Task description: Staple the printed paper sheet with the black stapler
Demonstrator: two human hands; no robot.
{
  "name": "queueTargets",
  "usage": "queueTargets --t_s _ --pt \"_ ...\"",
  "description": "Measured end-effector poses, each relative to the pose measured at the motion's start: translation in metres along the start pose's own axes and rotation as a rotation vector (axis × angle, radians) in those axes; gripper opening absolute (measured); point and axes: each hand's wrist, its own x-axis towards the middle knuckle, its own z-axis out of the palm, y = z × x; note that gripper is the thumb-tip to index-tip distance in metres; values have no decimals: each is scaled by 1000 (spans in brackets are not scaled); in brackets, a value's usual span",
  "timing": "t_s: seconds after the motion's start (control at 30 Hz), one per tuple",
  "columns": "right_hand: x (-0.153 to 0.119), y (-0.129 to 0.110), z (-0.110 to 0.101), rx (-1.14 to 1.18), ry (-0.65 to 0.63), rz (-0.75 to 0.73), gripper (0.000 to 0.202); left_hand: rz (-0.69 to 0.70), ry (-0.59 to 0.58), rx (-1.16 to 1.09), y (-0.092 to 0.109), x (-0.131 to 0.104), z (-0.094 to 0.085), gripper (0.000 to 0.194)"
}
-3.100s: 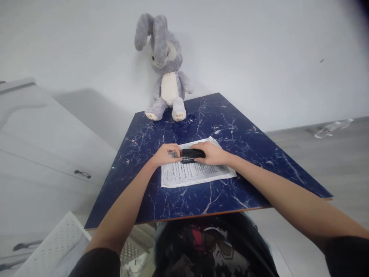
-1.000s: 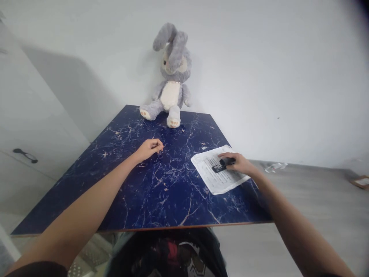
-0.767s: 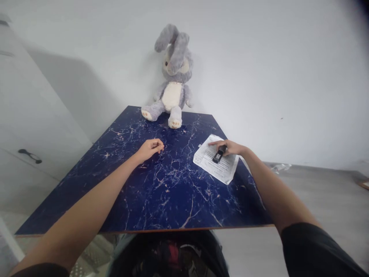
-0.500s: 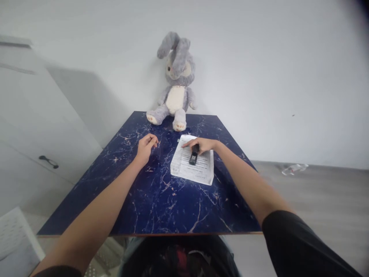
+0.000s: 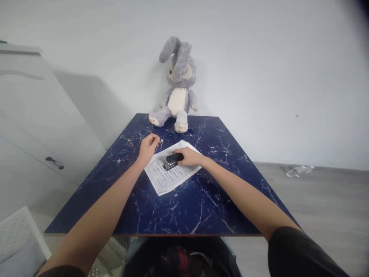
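Observation:
My right hand (image 5: 188, 156) is closed around the rear end of a black stapler (image 5: 173, 158). The stapler points left and lies over printed white paper sheets (image 5: 170, 179), which sit turned at an angle on the table. My right fingers also rest over the paper's upper part. Left of the sheets, my left hand (image 5: 149, 146) has its fingers curled together in a pinch, close to the paper's left corner. A tiny pale piece (image 5: 162, 141) shows at its fingertips; what it is, I cannot make out.
A grey plush rabbit (image 5: 179, 86) sits at the far end of the dark blue marbled table (image 5: 184, 215), against the wall. At left stands a white cabinet (image 5: 37, 127). A clear plastic item (image 5: 300, 171) lies on the floor to the right. A white perforated container (image 5: 21, 234) is at lower left.
The paper has turned and shifted left towards my left hand. My right hand and the stapler have moved left, and the stapler now points left instead of towards me. My left hand stays nearly in place.

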Motion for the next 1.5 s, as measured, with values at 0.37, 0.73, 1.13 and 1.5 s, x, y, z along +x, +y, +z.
queueTargets --t_s 0.37,0.73,1.13,1.5 --pt "-119 -12 -9 -99 -9 2 16 280 -612 870 14 -57 57 35" --pt "-103 -25 -31 -98 155 291 11 188 -611 912 29 -69 76 13" --pt "-128 55 -76 -197 393 516 27 188 -551 733 32 -77 76 23" --pt "-136 78 -67 -224 -11 459 24 197 -526 683 20 -78 82 14"
